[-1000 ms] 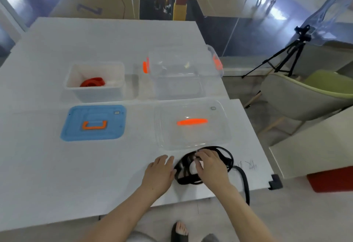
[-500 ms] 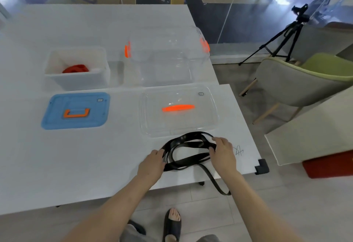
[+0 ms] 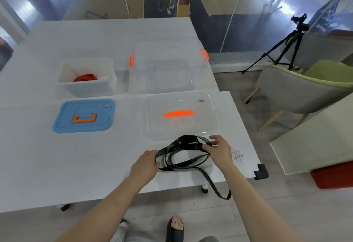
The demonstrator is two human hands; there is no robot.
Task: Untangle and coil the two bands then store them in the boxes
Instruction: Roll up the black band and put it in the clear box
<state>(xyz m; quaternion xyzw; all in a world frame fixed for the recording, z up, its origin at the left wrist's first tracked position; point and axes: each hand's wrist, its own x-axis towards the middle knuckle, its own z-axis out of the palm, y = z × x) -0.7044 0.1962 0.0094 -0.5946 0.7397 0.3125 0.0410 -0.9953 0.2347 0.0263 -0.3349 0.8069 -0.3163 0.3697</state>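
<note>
A black band (image 3: 183,163) lies in loose loops at the table's near edge, one end hanging off the front. My left hand (image 3: 147,165) grips the loops at their left side. My right hand (image 3: 219,151) pinches the loops at their right side. A red band (image 3: 86,77) lies coiled inside the small white box (image 3: 86,89) at the back left. The large clear box (image 3: 168,66) with orange latches stands open to its right.
A blue lid (image 3: 84,115) with an orange handle lies in front of the white box. A clear lid (image 3: 179,115) with an orange handle lies just beyond the black band. A chair (image 3: 305,89) and a tripod (image 3: 282,49) stand to the right of the table (image 3: 57,165).
The black band was bunched under both hands; now my hands have moved apart and spread it into wider loops. One end still hangs over the table edge.
</note>
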